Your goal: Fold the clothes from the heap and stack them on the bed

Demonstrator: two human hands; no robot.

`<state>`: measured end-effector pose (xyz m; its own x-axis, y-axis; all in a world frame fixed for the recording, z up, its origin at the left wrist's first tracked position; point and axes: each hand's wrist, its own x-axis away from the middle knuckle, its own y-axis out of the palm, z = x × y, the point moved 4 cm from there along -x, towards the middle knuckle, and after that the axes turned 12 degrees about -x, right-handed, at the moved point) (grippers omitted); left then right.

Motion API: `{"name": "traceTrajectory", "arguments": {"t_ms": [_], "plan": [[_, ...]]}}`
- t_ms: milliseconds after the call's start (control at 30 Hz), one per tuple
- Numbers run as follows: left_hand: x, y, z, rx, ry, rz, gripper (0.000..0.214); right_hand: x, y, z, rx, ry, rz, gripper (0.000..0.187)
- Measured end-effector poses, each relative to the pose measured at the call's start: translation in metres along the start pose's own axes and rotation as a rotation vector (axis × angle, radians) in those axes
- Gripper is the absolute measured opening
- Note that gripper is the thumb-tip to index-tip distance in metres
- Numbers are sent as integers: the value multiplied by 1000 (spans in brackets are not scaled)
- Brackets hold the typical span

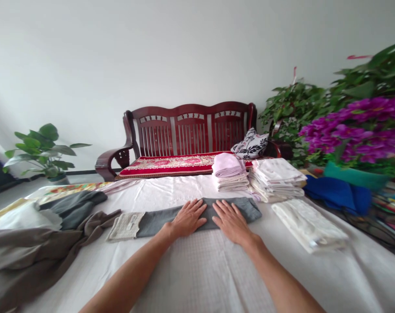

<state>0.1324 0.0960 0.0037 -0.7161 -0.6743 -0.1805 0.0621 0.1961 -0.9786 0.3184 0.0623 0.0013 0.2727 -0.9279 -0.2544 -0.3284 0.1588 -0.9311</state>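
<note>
Evenly, both hands lie flat and palm down on the grey garment (161,221), which stretches crosswise under them in a long folded strip on the cloth-covered worktop (197,274). The left grip (189,217) is open, its fingers a little spread and pointing away, and it rests near the middle of the strip. The right grip (230,219) is open too, lying just beside it on the strip's right half; the two thumbs point toward each other, with a narrow piece of grey fabric showing between them. To the left of the left grip the strip ends in a cream band (128,226) with a small label on it. Further left lies a loose heap: a brown garment (31,265) nearest the wearer, its tip just beside the cream band, then a white cloth (28,217) and a dark grey one (75,206) behind it. Beyond the right grip stand two neat stacks close together, the pink stack (230,166) almost straight ahead and the white stack (277,174) farther right. A white bundle (310,224) lies folded to the right of the right grip, well apart from it. Past the worktop, ahead of both grips, is a dark red wooden sofa (192,134) with a patterned cushion (251,144) at its right end.
</note>
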Motion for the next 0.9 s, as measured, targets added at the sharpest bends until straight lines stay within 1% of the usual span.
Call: {"name": "traceTrajectory", "arguments": {"t_ms": [67,133,233,300,367,500,633,700,800,900], "plan": [[13,-3,-12,-23,-15,-26,64,1,-1,15,28,78,-1,59],[31,-6,-29,-51,-64,-46,64,2,-5,32,63,125,21,60],[65,-8,-62,-107,-218,-79,62,3,-9,50,108,145,54,60],[89,-9,-82,-153,-331,-96,60,3,-9,55,131,159,70,60],[111,-10,-97,-203,-430,-103,57,4,-9,56,148,176,89,58],[144,-16,-117,-264,-609,-115,55,7,-13,60,157,210,127,53],[164,-18,-133,-258,-725,-152,55,13,-25,73,113,271,201,48],[170,-18,-139,-243,-767,-164,54,17,-34,84,44,355,252,47],[177,-18,-147,-191,-853,-155,55,23,-46,98,-66,492,312,49],[185,-23,-153,-165,-967,-138,60,27,-53,100,-26,576,275,51]]}}
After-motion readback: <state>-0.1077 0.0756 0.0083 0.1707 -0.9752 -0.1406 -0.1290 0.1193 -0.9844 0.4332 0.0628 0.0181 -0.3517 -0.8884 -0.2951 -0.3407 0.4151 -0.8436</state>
